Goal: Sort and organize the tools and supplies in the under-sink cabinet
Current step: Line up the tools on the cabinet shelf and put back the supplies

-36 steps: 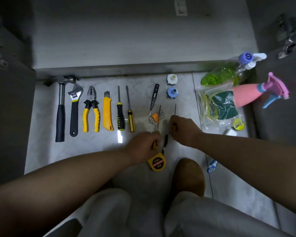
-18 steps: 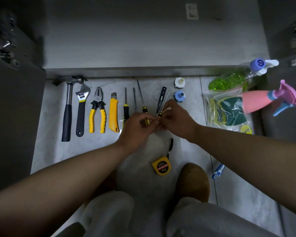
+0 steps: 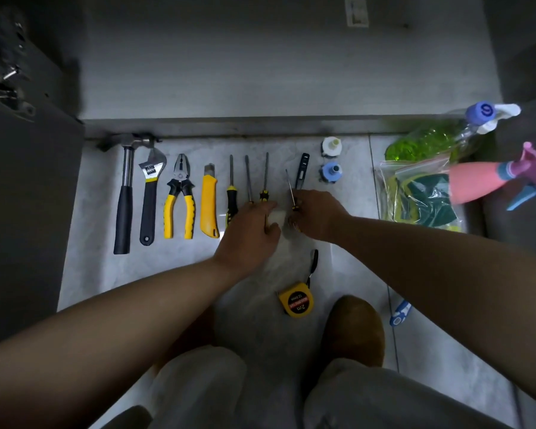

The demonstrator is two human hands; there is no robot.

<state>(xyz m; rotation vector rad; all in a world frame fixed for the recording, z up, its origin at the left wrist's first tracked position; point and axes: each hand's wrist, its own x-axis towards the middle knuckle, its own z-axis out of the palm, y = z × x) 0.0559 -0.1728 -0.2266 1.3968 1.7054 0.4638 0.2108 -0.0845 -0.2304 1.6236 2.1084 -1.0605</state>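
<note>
Beside the laid screwdrivers (image 3: pixel 265 174) on the floor (image 3: pixel 96 249), handles are covered by the left hand (image 3: pixel 248 233); its grip cannot be told. The small screwdriver (image 3: pixel 289 185), pinched by right hand (image 3: pixel 317 215) fingers, should be laid parallel, tips aligned.

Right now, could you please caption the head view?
Left hand touches two screwdrivers; right hand grips a thin screwdriver beside them.

A hammer (image 3: pixel 123 196), adjustable wrench (image 3: pixel 149 193), pliers (image 3: pixel 180 199), utility knife (image 3: pixel 209 209) and three screwdrivers (image 3: pixel 247 178) are laid side by side, left to right, on the floor (image 3: pixel 99 243) before the cabinet (image 3: pixel 229 72). Right of them a slim screwdriver (image 3: pixel 289 185), tester pen (image 3: pixel 302 171) and two caps (image 3: pixel 331 146) are set; a tape measure (image 3: pixel 296 300) is placed nearer.
</note>
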